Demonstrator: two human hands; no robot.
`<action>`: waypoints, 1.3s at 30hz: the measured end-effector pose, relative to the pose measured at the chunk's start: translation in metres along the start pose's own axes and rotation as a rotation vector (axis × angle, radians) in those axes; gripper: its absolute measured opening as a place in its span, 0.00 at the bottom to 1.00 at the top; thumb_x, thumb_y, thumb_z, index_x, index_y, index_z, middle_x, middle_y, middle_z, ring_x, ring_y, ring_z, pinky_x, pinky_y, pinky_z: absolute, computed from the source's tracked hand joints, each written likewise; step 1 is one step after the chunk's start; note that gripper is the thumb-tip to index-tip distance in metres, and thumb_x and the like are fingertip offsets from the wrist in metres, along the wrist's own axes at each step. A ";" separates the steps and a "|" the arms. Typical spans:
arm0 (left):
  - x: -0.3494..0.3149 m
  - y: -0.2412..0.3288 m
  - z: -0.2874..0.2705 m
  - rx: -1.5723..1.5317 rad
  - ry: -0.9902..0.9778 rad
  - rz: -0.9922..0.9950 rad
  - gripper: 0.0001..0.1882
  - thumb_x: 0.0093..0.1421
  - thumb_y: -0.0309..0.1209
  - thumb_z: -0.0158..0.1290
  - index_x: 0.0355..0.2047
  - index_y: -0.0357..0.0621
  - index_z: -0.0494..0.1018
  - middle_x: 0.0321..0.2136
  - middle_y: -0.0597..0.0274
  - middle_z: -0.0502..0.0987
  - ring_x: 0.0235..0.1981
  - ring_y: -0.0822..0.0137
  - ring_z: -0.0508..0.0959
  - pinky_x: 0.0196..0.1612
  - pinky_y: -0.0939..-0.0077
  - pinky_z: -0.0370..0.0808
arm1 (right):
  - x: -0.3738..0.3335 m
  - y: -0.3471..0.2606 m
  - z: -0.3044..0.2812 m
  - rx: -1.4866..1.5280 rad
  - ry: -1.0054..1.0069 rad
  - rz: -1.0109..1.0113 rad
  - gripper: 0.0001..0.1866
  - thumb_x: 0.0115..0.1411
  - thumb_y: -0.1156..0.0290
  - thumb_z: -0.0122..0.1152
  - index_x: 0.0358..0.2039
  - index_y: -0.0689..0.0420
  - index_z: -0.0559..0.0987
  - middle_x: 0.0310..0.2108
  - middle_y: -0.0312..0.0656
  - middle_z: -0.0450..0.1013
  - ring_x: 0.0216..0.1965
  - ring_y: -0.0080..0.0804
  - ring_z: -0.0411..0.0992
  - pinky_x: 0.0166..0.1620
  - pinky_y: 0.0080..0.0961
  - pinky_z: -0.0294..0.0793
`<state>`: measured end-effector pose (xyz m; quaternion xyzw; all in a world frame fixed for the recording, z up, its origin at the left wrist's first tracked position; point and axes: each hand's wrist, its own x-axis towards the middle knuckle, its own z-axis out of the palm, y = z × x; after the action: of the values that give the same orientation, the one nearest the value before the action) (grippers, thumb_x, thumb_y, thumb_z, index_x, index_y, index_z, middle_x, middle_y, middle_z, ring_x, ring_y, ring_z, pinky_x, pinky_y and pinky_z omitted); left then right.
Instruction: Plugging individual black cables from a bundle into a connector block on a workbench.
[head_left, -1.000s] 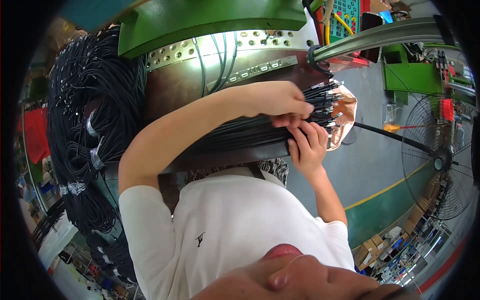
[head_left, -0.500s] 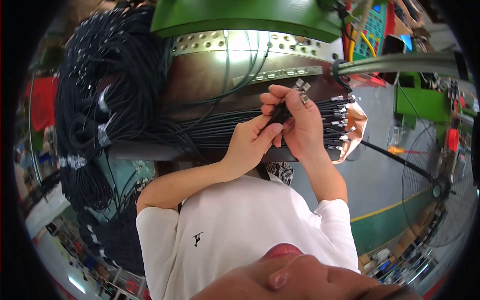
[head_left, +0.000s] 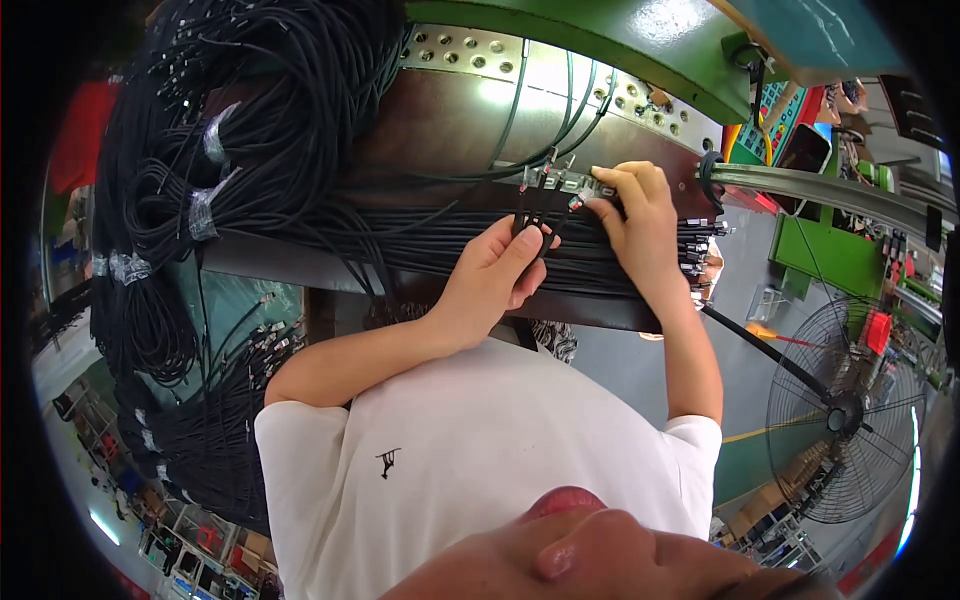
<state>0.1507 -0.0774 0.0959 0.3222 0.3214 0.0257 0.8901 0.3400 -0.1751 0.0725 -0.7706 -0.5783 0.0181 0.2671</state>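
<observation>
Several black cables (head_left: 537,212) stand fanned out in my left hand (head_left: 497,270), its thumb and fingers closed round them below their metal ends. One silver connector (head_left: 577,203) leans right, close to my right thumb. My right hand (head_left: 640,225) is closed in a pinch at the right part of a slotted metal strip (head_left: 568,182). What lies between its fingertips is partly hidden. Under both hands, a row of black cables (head_left: 420,240) runs along the bench edge, with silver connectors (head_left: 697,240) at the right end.
Large tied coils of black cable (head_left: 290,90) are heaped at the left. Behind the strip stand a perforated metal plate (head_left: 460,52) and a green machine housing (head_left: 640,40). A metal rail (head_left: 810,180) juts out at right, above a floor fan (head_left: 845,410).
My hands have come apart: the right has left the cable bunch and reached to the slotted strip. The cables in my left hand have spread. The whole view has shifted and tilted.
</observation>
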 end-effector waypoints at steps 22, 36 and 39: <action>-0.020 0.016 -0.016 0.037 -0.181 -0.092 0.16 0.69 0.39 0.40 0.39 0.36 0.69 0.23 0.62 0.74 0.22 0.74 0.72 0.28 0.82 0.70 | 0.017 -0.042 0.013 0.078 0.172 -0.149 0.13 0.48 0.81 0.61 0.36 0.56 0.75 0.37 0.40 0.74 0.41 0.41 0.72 0.40 0.31 0.73; -0.014 0.027 -0.015 0.267 -0.364 -0.058 0.17 0.69 0.38 0.42 0.39 0.34 0.70 0.24 0.57 0.77 0.25 0.74 0.75 0.31 0.82 0.73 | 0.015 -0.035 0.001 0.124 -0.018 0.083 0.09 0.46 0.82 0.61 0.29 0.56 0.75 0.32 0.38 0.74 0.34 0.40 0.74 0.35 0.31 0.74; -0.011 0.027 -0.013 0.273 -0.355 -0.097 0.20 0.69 0.42 0.40 0.37 0.34 0.69 0.24 0.54 0.78 0.24 0.70 0.76 0.31 0.78 0.74 | 0.012 -0.034 0.004 0.171 0.015 0.088 0.09 0.46 0.81 0.61 0.29 0.56 0.75 0.31 0.37 0.74 0.34 0.39 0.73 0.34 0.32 0.73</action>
<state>0.1386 -0.0515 0.1103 0.4234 0.1754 -0.1180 0.8809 0.3128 -0.1559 0.0873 -0.7700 -0.5380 0.0732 0.3352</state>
